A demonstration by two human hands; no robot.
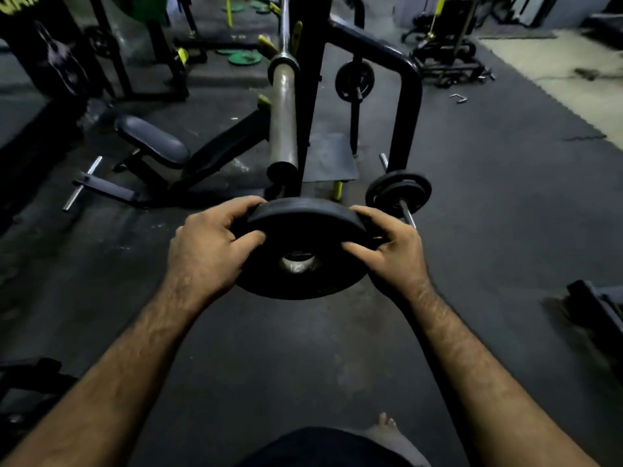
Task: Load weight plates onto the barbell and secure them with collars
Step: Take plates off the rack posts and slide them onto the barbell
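A black weight plate (296, 227) with a round centre hole is held in front of me, tilted nearly flat. My left hand (205, 244) grips its left rim, thumb on top. My right hand (391, 251) grips the right rim the same way. Just beyond the plate, the bare grey sleeve of the barbell (283, 119) points toward me from the black rack (310, 79); its end lies a short way above and behind the plate. No collar is visible on the sleeve.
A storage peg with black plates (399, 192) sticks out at the right of the rack, another plate (354, 80) hangs higher up. A padded bench (151, 143) lies at the left. Green plates (244, 57) lie on the far floor. Dark rubber matting covers the ground; my bare foot (386, 424) shows below.
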